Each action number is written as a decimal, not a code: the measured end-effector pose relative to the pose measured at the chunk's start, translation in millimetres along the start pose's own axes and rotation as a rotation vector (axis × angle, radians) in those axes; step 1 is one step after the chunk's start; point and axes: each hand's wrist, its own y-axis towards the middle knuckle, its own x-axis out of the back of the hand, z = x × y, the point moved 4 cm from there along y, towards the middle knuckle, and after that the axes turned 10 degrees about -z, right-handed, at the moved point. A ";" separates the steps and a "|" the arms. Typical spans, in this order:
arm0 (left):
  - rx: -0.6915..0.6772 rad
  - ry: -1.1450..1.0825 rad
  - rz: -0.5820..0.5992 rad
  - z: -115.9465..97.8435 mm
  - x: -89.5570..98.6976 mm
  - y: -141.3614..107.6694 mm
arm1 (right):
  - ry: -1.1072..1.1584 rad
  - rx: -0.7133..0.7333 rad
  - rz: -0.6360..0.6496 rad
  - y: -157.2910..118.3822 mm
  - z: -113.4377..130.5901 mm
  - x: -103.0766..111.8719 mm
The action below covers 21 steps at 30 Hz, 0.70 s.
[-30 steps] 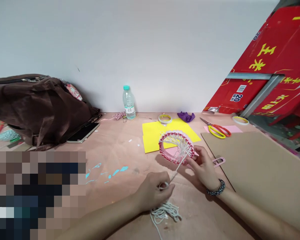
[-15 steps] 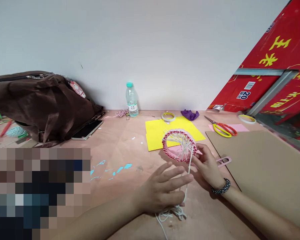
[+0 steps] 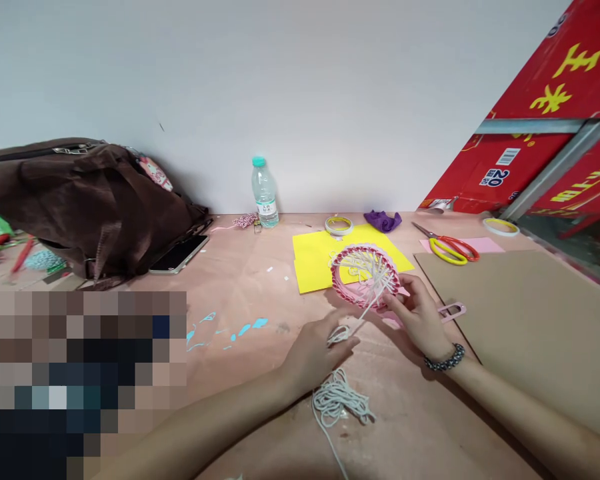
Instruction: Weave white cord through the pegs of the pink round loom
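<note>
My right hand (image 3: 420,319) grips the right edge of a round hoop (image 3: 336,283) wrapped in pink and red, with white strands webbed across it. The hoop is tilted up above the table. From its lower right a taut white cord (image 3: 366,311) runs to my left hand (image 3: 320,350). There a small looped bundle of the same cord (image 3: 338,334) sits in my closed fingers. Just below that hand a loose heap of white cord (image 3: 341,400) lies on the table, one strand trailing toward me.
Yellow paper (image 3: 310,267), a tape roll (image 3: 339,227) and purple cloth (image 3: 383,221) lie behind the hoop. Scissors (image 3: 450,248), a pink cutter (image 3: 453,311) and brown board (image 3: 530,313) are rightward. A bottle (image 3: 265,197), phone (image 3: 180,255) and brown bag (image 3: 115,207) stand or lie leftward.
My left hand has closed from spread fingers around a bundle of cord, moving left and slightly up. The cord now slants toward it, and the heap below is uncovered. The right hand keeps its hold.
</note>
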 end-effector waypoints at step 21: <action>-0.193 0.043 0.231 5.1 -6.3 2.6 | -0.039 -0.069 -0.025 -0.1 -0.5 0.3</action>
